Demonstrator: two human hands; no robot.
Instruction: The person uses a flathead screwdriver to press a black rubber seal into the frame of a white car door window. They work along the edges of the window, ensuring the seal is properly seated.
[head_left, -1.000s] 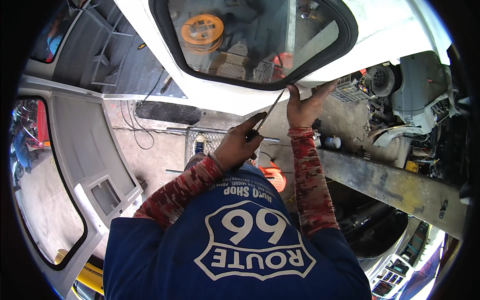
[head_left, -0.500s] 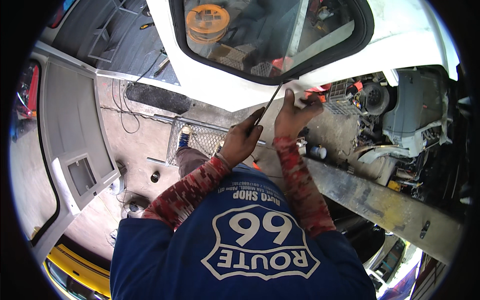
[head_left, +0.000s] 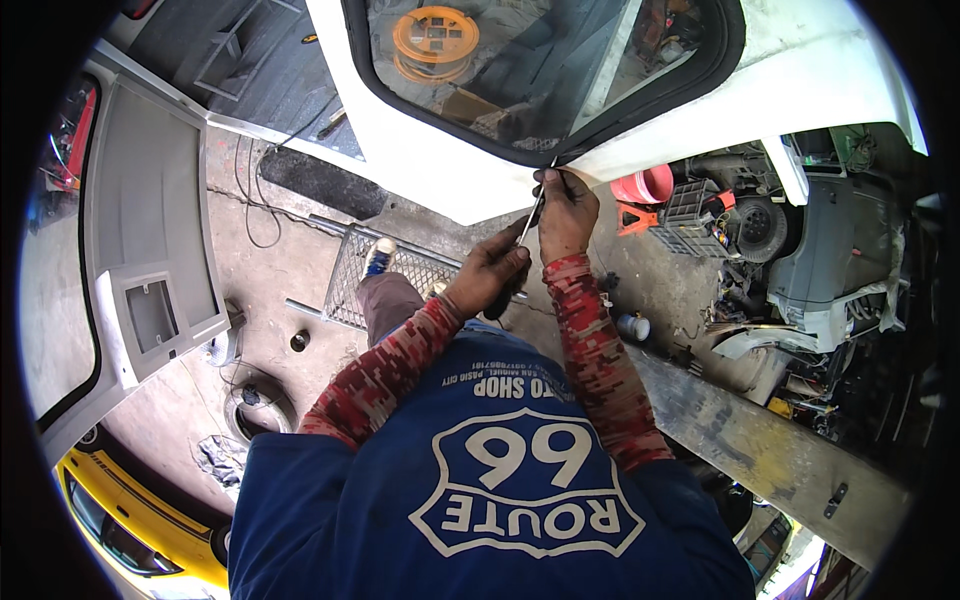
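Note:
My left hand (head_left: 488, 270) is wrapped round a screwdriver (head_left: 525, 231). Its dark handle shows below the fist and its thin metal shaft slants up toward the window. At the upper end of that shaft, my right hand (head_left: 568, 213) is closed, thumb and fingers pinched by the lower corner of the black rubber window seal (head_left: 470, 135). The fingers hide the tip, so whether it sits under the rubber I cannot tell. The seal runs round a glass pane (head_left: 520, 60) set in a white vehicle panel (head_left: 420, 185).
A metal mesh step (head_left: 345, 285) lies by my foot. At right are a red bucket (head_left: 645, 184), a dark crate (head_left: 690, 215), a wheel (head_left: 760, 228) and a long metal beam (head_left: 770, 440). An open grey door (head_left: 160, 200) stands at left, with a yellow car (head_left: 150, 520) below.
My right hand, half open beside the seal before, has moved left and closed at the screwdriver's upper end. My left hand stays on the screwdriver, slightly lower.

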